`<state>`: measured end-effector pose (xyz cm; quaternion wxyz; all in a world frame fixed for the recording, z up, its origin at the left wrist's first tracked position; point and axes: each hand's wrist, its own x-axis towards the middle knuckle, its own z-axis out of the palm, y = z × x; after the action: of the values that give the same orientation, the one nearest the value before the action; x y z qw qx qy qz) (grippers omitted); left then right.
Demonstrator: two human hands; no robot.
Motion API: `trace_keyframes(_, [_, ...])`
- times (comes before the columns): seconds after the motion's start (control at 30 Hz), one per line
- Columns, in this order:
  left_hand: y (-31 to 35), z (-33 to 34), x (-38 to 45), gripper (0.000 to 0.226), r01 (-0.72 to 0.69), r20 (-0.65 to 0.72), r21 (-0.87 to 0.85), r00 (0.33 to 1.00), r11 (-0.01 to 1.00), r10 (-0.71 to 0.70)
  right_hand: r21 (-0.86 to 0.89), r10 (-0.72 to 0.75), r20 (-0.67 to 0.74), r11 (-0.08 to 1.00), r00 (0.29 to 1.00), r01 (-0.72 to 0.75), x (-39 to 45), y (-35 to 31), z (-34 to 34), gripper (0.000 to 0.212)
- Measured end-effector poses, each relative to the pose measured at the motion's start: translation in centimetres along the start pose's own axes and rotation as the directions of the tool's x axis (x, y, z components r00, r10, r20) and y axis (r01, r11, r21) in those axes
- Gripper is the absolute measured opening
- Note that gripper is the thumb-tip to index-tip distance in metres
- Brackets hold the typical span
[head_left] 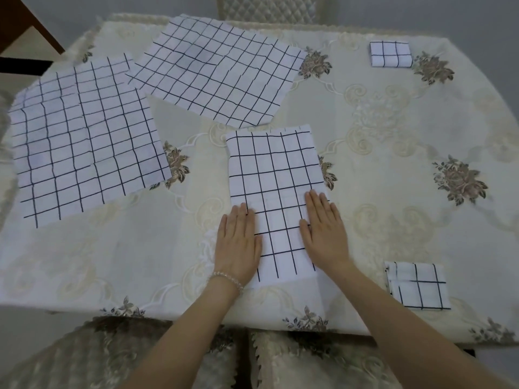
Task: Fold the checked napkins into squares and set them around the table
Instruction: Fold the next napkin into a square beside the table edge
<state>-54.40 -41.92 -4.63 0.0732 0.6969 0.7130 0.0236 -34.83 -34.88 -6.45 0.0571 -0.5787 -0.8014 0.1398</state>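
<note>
A white napkin with dark checks, folded into a long strip (273, 175), lies in front of me on the table. My left hand (238, 242) presses flat on its near left edge. My right hand (323, 230) presses flat on its near right edge. Both palms are down with fingers together, gripping nothing. Two unfolded checked napkins lie flat: one at the left (84, 138) and one at the back centre (216, 71). A folded square napkin (390, 54) sits at the far right. Another folded square (418, 286) sits near the front right edge.
The table wears a cream embroidered cloth with flower motifs (393, 153). A quilted chair back (269, 8) stands at the far side. Padded seats (309, 360) sit below the near edge. A dark wooden piece of furniture (25, 26) is at the far left.
</note>
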Motion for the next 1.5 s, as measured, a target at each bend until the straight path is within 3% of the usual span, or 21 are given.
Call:
trace_keyframes(0.1, [1.2, 0.1, 2.5, 0.055, -0.255, 0.049, -0.048, 0.965, 0.966, 0.258, -0.004, 0.001, -0.008, 1.000, 1.000, -0.001, 0.1, 0.1, 0.2, 0.060])
trace_keyframes(0.23, [-0.6, 1.0, 7.1, 0.056, -0.337, 0.120, -0.012, 0.934, 0.941, 0.336, -0.009, -0.009, -0.023, 1.000, 1.000, 0.009, 0.2, 0.4, 0.6, 0.059])
trace_keyframes(0.5, [-7.7, -0.1, 14.3, 0.064, -0.148, 0.056, -0.009, 0.987, 0.989, 0.149, -0.016, -0.011, -0.017, 1.000, 1.000, 0.011, 0.2, 0.5, 0.7, 0.060])
trace_keyframes(0.63, [-7.2, -0.5, 15.9, 0.060, 0.046, 0.037, -0.044, 0.998, 0.998, -0.045, -0.010, -0.002, -0.009, 1.000, 1.000, 0.002, 0.2, 0.4, 0.5, 0.060])
trace_keyframes(0.83, [-6.9, -1.3, 16.3, 0.062, 0.132, -0.012, -0.113, 0.991, 0.985, -0.134, -0.015, -0.005, -0.011, 1.000, 1.000, 0.005, 0.2, 0.5, 0.6, 0.060])
trace_keyframes(1.0, [-6.7, -3.9, 19.3, 0.052, 0.367, -0.023, -0.371, 0.915, 0.853, -0.403, -0.001, -0.003, -0.016, 1.000, 1.000, 0.003, 0.3, 0.4, 0.5, 0.060])
trace_keyframes(1.1, [-6.8, -5.1, 20.6, 0.042, 0.514, 0.183, -0.568, 0.840, 0.642, -0.511, 0.003, -0.007, -0.021, 1.000, 1.000, 0.007, 0.3, 0.3, 0.4, 0.061])
trace_keyframes(1.17, [-6.8, -5.5, 21.2, 0.032, 0.569, 0.300, -0.634, 0.805, 0.523, -0.512, 0.010, -0.005, -0.022, 1.000, 1.000, 0.005, 0.3, 0.4, 0.4, 0.061])
trace_keyframes(1.23, [-7.0, -5.7, 21.7, 0.008, 0.567, 0.318, -0.642, 0.810, 0.516, -0.493, 0.017, -0.004, -0.021, 1.000, 1.000, 0.004, 0.3, 0.4, 0.4, 0.061])
trace_keyframes(1.27, [-7.0, -5.6, 21.8, 0.022, 0.564, 0.319, -0.646, 0.812, 0.515, -0.488, 0.020, -0.006, -0.023, 1.000, 1.000, 0.006, 0.3, 0.4, 0.4, 0.061])
trace_keyframes(1.33, [-7.1, -5.7, 21.6, 0.029, 0.541, 0.292, -0.668, 0.822, 0.511, -0.488, 0.035, -0.005, -0.033, 0.999, 0.999, 0.006, 0.3, 0.4, 0.5, 0.061])
trace_keyframes(1.47, [-6.6, -6.5, 20.0, 0.003, 0.421, 0.177, -0.791, 0.852, 0.445, -0.492, 0.049, -0.010, -0.043, 0.999, 0.999, 0.012, 0.3, 0.4, 0.5, 0.060])
trace_keyframes(1.5, [-6.4, -6.8, 19.4, 0.005, 0.368, 0.139, -0.824, 0.869, 0.431, -0.475, 0.050, -0.011, -0.042, 0.999, 0.999, 0.013, 0.3, 0.4, 0.4, 0.060])
